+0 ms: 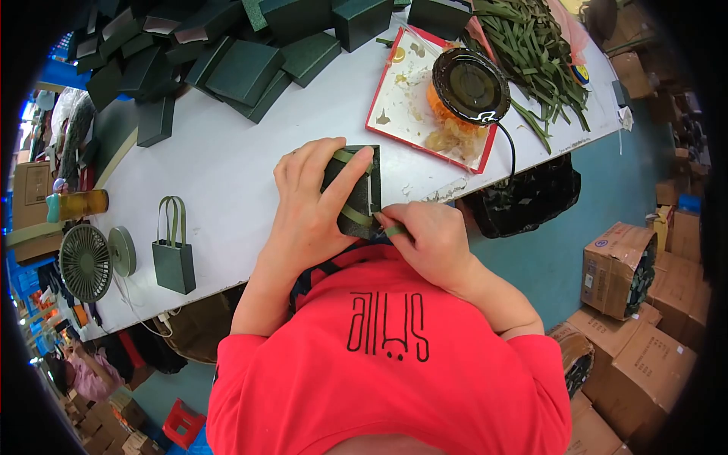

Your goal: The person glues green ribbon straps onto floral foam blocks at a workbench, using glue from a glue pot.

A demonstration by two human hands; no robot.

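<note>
1. At the near edge of the desk (227, 171), just beyond the red shirt (387, 387), sits the box (362, 187), between both hands; whether it rests on the desk is hidden.
2. Left hand (311, 189): grip closed round the box, thumb across its face, fingers over the far side.
3. Right hand (431, 236): thumb and forefinger seem pressed together on a strap (394, 230) by the box's near right corner; the pinch is partly covered.
4. Likely trouble: the strap could go on crooked or twisted if the pinch rolls, or the box could turn if the left grip slackens. Squeezing too hard might dent the walls.
5. The box's long axis runs away from the body, one narrow end facing the shirt; a pale line follows its right side.
</note>
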